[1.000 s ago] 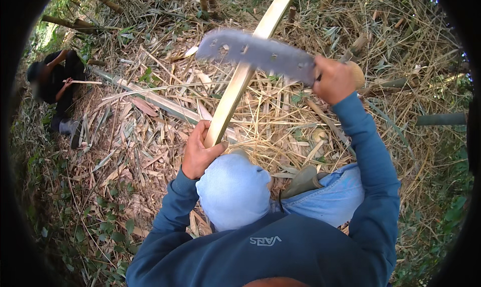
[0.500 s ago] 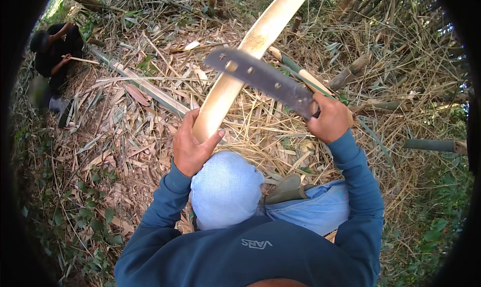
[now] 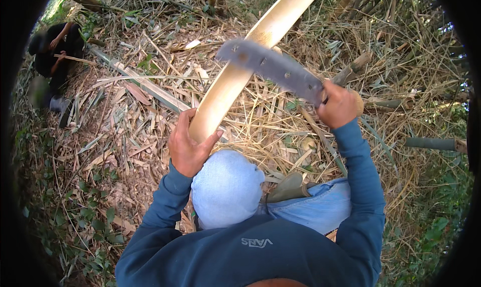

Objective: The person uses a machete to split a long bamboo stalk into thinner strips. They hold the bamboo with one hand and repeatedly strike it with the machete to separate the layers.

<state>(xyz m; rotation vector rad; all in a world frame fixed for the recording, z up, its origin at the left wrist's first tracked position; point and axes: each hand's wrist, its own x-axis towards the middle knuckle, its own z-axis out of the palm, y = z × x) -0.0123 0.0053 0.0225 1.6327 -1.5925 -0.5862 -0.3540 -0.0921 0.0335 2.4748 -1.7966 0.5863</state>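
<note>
**Split bamboo pole: position against the blade**

Head view. Split bamboo pole [image 3: 240,76], pale yellow, one long half-round length. Long axis runs from the lower middle of the picture up and to the right, out past the top edge. Near end rests in the left hand [image 3: 188,146], grip closed around the butt, thumb on the right side, just above a pale blue knee [image 3: 226,186].

Chopping knife [image 3: 273,66], broad grey blade, blurred. Held by the right hand [image 3: 338,106], grip fully closed on the handle, whose pale end shows past the fist. Blade points up and to the left from that hand and crosses over the pole partway up its length, well above the left hand; whether the edge touches the bamboo cannot be told.

Right hand lies to the right of the pole; left hand is the nearer, being on it.

Ground [image 3: 125,136]: dry bamboo leaves and strips. Another person [image 3: 52,51], dark clothed, crouches at the far left.
</note>
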